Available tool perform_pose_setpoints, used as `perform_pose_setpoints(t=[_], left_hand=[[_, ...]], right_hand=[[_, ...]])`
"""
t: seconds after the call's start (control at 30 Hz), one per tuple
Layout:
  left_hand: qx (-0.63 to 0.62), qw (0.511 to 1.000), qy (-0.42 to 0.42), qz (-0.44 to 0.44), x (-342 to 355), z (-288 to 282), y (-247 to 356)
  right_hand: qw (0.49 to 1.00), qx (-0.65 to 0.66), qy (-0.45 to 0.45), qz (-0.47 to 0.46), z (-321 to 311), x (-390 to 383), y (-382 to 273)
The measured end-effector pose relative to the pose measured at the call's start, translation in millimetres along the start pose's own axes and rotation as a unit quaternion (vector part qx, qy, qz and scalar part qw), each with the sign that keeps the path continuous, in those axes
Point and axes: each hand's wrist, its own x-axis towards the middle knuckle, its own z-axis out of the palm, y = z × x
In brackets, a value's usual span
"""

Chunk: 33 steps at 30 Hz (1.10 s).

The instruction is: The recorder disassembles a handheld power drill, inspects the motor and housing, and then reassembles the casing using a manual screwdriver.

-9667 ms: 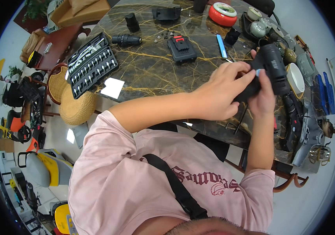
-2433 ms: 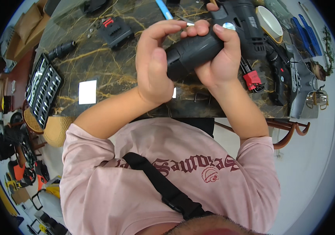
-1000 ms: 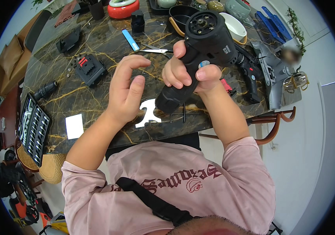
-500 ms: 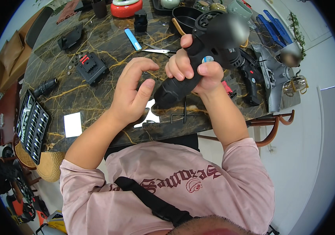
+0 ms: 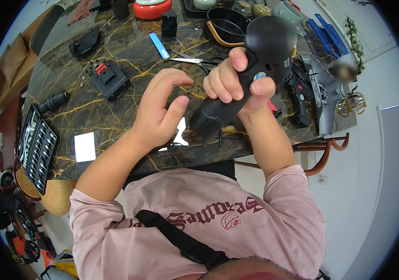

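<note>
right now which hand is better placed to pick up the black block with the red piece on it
Left, most likely: the left hand has an open, empty grip and is nearer the black block. The right hand is closed around the black power tool.

Pale pink short-sleeved T-shirt (image 5: pixel 278 228), dark-red lettering (image 5: pixel 219 210), black buckled strap (image 5: pixel 178 238).
</note>
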Motion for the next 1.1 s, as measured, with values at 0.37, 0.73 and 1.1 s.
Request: perform_pose_setpoints(t=[0.37, 0.73, 1.1], left_hand=[[-0.001, 1.0, 0.0, 0.002, 0, 1, -1], [0.012, 0.991, -0.12, 0.05, 1, 3, 3], [0.068, 0.981, -0.119, 0.138, 1, 0, 7]], right_hand=[[0.994, 0.027, -0.105, 0.03, -2, 6, 1], [0.972, 0.132, -0.184, 0.062, -4, 7, 6], [0.95, 0.242, -0.165, 0.108, -2, -6, 46]])
